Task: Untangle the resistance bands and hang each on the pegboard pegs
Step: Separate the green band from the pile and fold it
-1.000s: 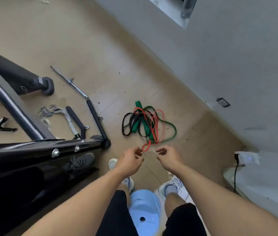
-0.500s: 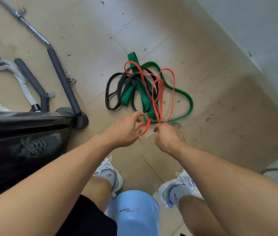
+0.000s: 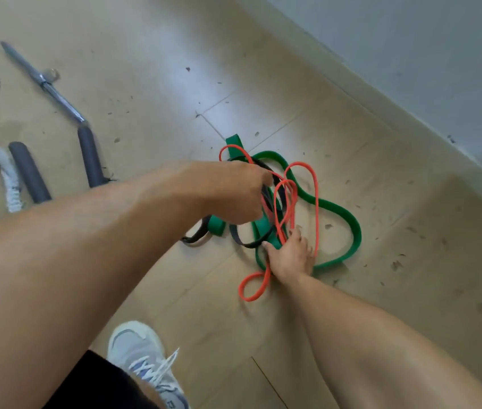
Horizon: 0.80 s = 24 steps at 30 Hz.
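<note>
Evidently early stage: the flat green rubber resistance band (image 3: 349, 219), thin orange rubber band (image 3: 316, 202) and narrow black rubber band (image 3: 251, 243) lie knotted together in one heap on the tan tiled floor (image 3: 151, 84), near the grey wall (image 3: 411, 39). Left hand (image 3: 234, 193) is curled over the heap's upper side, apparently gripping black and orange strands. Right hand (image 3: 291, 255) presses down with fingers closed around the orange band at the heap's near edge. No band is separated; no pegboard is visible. Untangling and all hanging remain.
</note>
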Available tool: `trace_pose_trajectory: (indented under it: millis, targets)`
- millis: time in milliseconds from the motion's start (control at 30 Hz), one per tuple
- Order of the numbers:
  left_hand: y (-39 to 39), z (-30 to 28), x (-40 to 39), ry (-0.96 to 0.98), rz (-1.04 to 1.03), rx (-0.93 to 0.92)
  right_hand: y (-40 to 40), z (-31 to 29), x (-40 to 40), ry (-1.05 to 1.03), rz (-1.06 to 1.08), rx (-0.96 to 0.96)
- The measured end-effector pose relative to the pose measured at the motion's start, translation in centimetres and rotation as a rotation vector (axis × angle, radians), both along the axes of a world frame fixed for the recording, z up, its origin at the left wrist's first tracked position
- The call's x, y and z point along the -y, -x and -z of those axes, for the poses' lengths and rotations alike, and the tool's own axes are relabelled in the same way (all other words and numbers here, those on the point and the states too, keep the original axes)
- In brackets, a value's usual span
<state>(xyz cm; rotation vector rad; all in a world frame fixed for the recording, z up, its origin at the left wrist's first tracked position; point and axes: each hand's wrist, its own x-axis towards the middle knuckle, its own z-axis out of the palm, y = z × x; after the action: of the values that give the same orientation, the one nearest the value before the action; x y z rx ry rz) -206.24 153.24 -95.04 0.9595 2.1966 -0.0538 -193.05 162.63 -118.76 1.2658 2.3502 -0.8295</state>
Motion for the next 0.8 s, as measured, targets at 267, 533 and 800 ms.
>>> trace_pose_trajectory:
  millis: [267, 533, 800]
  targets:
    - [-2.6, -4.1, 4.2, -0.134, 0.007, -0.056, 0.3, -0.4, -0.7, 0.246, 0.226, -0.201]
    - [-4.8, -6.6, 7.3, -0.087, -0.027, -0.048, 0.6, -11.4, -1.1, 0.114, 0.128, -0.431]
    - [-6.6, -10.5, 7.3, -0.312, -0.157, -0.016, 0.4, -28.2, -3.5, 0.11, -0.245, -0.596]
